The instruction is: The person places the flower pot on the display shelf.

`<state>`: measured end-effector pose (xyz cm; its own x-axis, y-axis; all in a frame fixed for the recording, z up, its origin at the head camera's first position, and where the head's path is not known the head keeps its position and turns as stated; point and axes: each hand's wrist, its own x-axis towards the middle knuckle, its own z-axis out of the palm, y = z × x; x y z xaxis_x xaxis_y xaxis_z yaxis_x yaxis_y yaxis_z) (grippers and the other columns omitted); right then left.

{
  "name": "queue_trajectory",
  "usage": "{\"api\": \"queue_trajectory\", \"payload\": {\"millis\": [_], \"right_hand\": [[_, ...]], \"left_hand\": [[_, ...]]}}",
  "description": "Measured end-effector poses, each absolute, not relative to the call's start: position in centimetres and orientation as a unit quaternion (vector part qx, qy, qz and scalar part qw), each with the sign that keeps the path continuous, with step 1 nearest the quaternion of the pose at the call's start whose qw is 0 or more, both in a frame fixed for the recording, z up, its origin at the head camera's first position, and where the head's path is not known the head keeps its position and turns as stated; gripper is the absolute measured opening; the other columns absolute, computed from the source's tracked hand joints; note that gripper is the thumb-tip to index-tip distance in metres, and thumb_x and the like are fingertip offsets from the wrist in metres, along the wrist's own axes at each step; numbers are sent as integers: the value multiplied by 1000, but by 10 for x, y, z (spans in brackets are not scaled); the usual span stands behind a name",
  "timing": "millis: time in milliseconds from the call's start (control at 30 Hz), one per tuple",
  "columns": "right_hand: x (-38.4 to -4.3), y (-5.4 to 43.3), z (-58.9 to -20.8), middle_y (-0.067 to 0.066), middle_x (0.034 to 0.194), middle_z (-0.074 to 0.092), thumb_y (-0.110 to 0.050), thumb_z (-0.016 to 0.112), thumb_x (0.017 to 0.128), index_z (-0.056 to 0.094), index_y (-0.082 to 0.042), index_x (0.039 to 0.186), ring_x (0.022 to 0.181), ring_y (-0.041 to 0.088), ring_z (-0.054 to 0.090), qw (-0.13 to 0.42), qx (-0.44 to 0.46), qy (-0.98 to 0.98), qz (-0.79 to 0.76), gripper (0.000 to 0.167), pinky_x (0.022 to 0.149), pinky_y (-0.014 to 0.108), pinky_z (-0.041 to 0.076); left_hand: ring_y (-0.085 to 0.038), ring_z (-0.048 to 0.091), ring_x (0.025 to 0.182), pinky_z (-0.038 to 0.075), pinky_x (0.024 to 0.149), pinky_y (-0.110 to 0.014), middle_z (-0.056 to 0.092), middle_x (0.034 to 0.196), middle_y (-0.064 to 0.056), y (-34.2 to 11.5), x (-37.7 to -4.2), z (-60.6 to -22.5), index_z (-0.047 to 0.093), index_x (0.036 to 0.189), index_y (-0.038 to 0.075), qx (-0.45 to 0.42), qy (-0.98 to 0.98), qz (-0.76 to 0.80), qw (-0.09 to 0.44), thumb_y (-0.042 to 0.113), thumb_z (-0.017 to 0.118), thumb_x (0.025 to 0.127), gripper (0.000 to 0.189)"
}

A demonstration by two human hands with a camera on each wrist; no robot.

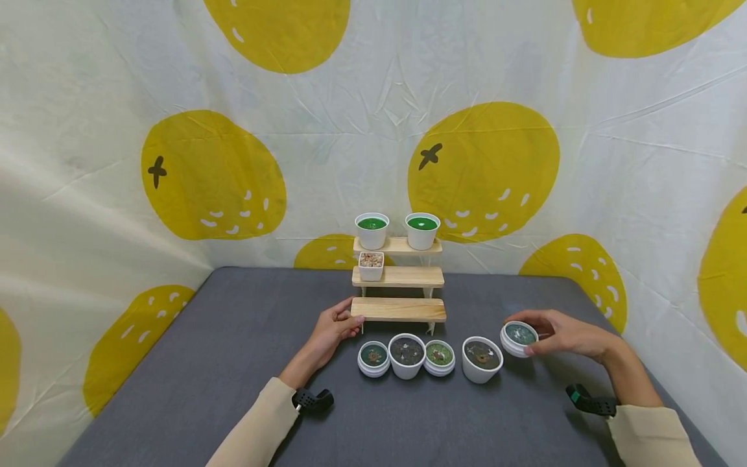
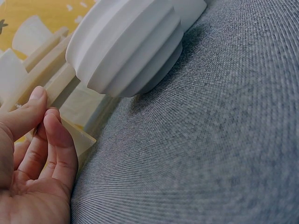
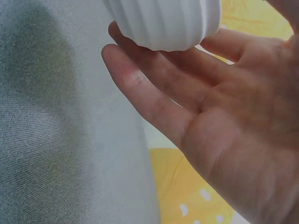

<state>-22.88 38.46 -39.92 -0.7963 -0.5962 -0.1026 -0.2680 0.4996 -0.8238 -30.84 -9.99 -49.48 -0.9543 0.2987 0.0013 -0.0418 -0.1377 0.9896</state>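
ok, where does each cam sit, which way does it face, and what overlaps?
Head: on the head, looking forward and down at the grey table and wooden shelf; left hand, right hand and both sleeves show.
Left wrist: on that wrist, looking along the left hand towards the shelf, with a ribbed pot close by; only that hand shows.
Right wrist: on that wrist, looking at the right hand and its held pot; only that hand shows.
Shared: head and right wrist both show the held pot.

The head view is bright and clear, with soft shadows on the desk (image 1: 204,363). The wrist views are dimmer, and the cloth (image 2: 58,11) looks blurry.
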Motion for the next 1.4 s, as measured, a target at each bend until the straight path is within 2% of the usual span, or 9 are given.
{"api": "queue_trajectory", "payload": {"millis": [200, 433, 867, 1200, 1400], "right_hand": [[-227, 379, -394, 11, 126, 68, -12, 69, 95, 57, -3, 140, 107, 11, 65, 160, -249, 859, -418, 48, 87, 22, 51], [-224, 372, -387, 13, 128, 68, -13, 71, 96, 57, -3, 141, 107, 8, 65, 132, -243, 870, -408, 48, 87, 21, 50], [-219, 360, -380, 12, 127, 68, -14, 73, 96, 55, -5, 142, 104, 9, 67, 93, -228, 877, -413, 50, 83, 25, 53], [-220, 352, -375, 12, 121, 68, -16, 73, 96, 53, -3, 143, 99, 12, 68, 72, -208, 885, -410, 52, 80, 26, 55], [-223, 343, -372, 10, 122, 69, -18, 75, 95, 54, -8, 142, 100, 11, 68, 53, -213, 891, -398, 52, 82, 26, 56]], "left_hand": [[-8, 65, 80, 56, 69, -20, 68, 90, 1, -100, -310, -496, 31, 162, 4, 102, 646, 748, 111, 11, 73, 96, 78], [-8, 65, 80, 56, 70, -19, 68, 90, 2, -100, -312, -497, 32, 162, 5, 101, 647, 747, 111, 9, 72, 97, 76], [-8, 65, 81, 56, 70, -19, 68, 91, 2, -100, -310, -498, 33, 162, 7, 94, 647, 748, 116, 10, 73, 97, 77], [-9, 64, 80, 55, 70, -19, 68, 90, 2, -99, -310, -496, 30, 162, 5, 98, 643, 750, 117, 9, 73, 96, 79], [-8, 64, 81, 55, 69, -19, 68, 89, 2, -100, -310, -495, 29, 163, 4, 102, 646, 747, 116, 10, 73, 96, 80]]}}
